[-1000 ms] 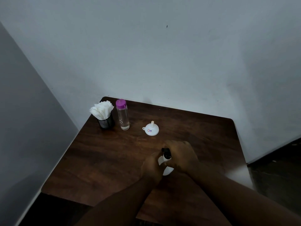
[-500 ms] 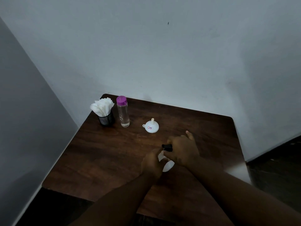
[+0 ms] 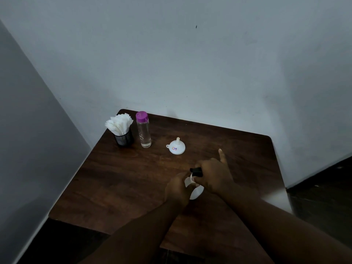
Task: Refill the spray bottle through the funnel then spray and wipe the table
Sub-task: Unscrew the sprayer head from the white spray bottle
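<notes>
Left hand (image 3: 178,189) is gripping spray bottle (image 3: 196,193); right hand (image 3: 214,175) is gripping its cap (image 3: 196,170). Bottle risks tipping toward twelve o'clock if grip is slipping.

A: Count — one spray bottle (image 3: 194,189) between two hands, left hand (image 3: 178,189) and right hand (image 3: 214,175)?
B: Yes. Beyond the hands: one funnel (image 3: 177,147), one clear bottle (image 3: 143,130), one napkin holder (image 3: 124,137) — one table (image 3: 118,180).
</notes>
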The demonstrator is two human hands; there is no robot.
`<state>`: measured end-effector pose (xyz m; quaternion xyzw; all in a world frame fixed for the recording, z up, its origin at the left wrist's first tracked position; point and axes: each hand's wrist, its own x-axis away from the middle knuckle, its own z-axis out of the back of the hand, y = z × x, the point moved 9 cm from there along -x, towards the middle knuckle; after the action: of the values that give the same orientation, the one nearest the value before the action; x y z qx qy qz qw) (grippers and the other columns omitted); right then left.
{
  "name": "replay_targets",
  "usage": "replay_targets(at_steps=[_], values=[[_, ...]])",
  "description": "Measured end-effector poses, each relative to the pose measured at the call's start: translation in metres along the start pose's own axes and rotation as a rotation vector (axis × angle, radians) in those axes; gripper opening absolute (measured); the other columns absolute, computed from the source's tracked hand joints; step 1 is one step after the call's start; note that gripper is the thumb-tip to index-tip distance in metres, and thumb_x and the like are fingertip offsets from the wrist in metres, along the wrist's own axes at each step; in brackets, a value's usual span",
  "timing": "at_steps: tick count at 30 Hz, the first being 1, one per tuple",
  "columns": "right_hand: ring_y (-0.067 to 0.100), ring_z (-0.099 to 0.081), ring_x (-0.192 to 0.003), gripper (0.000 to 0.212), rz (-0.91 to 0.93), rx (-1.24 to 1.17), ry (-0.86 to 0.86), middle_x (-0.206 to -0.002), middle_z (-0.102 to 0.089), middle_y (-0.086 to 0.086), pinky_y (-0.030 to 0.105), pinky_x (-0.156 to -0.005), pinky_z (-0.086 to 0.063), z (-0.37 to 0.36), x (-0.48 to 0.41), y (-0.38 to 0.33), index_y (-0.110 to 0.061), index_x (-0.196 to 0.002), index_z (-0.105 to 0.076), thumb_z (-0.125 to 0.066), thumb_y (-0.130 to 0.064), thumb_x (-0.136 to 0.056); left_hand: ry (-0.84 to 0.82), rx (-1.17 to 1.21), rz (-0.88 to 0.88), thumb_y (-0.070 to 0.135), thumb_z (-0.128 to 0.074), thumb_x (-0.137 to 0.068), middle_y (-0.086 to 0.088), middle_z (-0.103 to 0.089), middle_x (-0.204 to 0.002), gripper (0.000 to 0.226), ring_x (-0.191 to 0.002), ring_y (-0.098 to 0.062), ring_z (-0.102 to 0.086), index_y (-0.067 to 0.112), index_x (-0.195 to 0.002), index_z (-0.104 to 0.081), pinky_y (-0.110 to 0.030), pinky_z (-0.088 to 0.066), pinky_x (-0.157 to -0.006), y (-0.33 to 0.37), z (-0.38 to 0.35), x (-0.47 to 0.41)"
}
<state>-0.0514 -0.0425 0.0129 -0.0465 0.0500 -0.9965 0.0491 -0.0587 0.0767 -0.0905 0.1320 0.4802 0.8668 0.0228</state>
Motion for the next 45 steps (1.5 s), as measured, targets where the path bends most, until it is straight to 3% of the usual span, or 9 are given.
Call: replay_targets(at_steps=[3, 15, 20, 38, 45], values=[[0.007, -0.062, -0.103, 0.022, -0.026, -0.027, 0.029, -0.088, -0.071, -0.015, 0.048, -0.121, 0.011, 0.01, 0.001, 0.005, -0.037, -0.097, -0.069, -0.062, -0.052, -0.083, 0.013, 0.004, -0.014, 0.046, -0.076, -0.084, 0.009, -0.067, -0.124, 0.05, -0.109, -0.003, -0.056, 0.025, -0.127, -0.065, -0.024, -0.043, -0.092, 0.001, 0.0, 0.0], [-0.001, -0.062, -0.098, 0.022, -0.018, -0.079, 0.076, -0.091, -0.069, -0.022, 0.049, -0.122, 0.008, 0.063, 0.022, 0.027, -0.04, -0.098, -0.069, -0.066, -0.055, -0.081, 0.021, -0.064, -0.013, 0.059, -0.074, -0.081, 0.01, -0.068, -0.12, 0.055, -0.111, -0.009, -0.061, 0.026, -0.123, -0.067, -0.025, -0.045, -0.092, -0.002, 0.001, 0.0], [-0.003, -0.06, -0.099, 0.02, 0.002, -0.101, 0.076, -0.096, -0.068, -0.023, 0.046, -0.122, 0.007, 0.092, 0.03, 0.033, -0.039, -0.098, -0.07, -0.069, -0.052, -0.082, 0.011, -0.061, -0.038, 0.055, -0.074, -0.083, 0.013, -0.067, -0.119, 0.049, -0.107, 0.0, -0.054, 0.03, -0.124, -0.067, -0.02, -0.039, -0.089, 0.002, 0.001, 0.0], [-0.015, -0.058, -0.093, 0.023, -0.061, -0.324, 0.039, -0.091, -0.069, -0.029, 0.052, -0.122, -0.005, 0.121, 0.073, 0.092, -0.046, -0.09, -0.068, -0.083, -0.041, -0.073, 0.0, -0.059, -0.012, 0.05, -0.074, -0.085, 0.01, -0.064, -0.128, 0.05, -0.118, -0.007, -0.056, 0.027, -0.128, -0.064, -0.019, -0.037, -0.092, 0.006, 0.004, 0.003], [-0.014, -0.059, -0.092, 0.024, -0.077, -0.356, 0.12, -0.091, -0.067, -0.034, 0.037, -0.117, -0.002, 0.133, 0.096, 0.095, -0.045, -0.088, -0.067, -0.084, -0.037, -0.072, 0.006, -0.079, -0.003, 0.049, -0.075, -0.084, 0.01, -0.065, -0.13, 0.053, -0.121, -0.011, -0.058, 0.027, -0.13, -0.063, -0.02, -0.037, -0.092, 0.007, 0.005, 0.002]])
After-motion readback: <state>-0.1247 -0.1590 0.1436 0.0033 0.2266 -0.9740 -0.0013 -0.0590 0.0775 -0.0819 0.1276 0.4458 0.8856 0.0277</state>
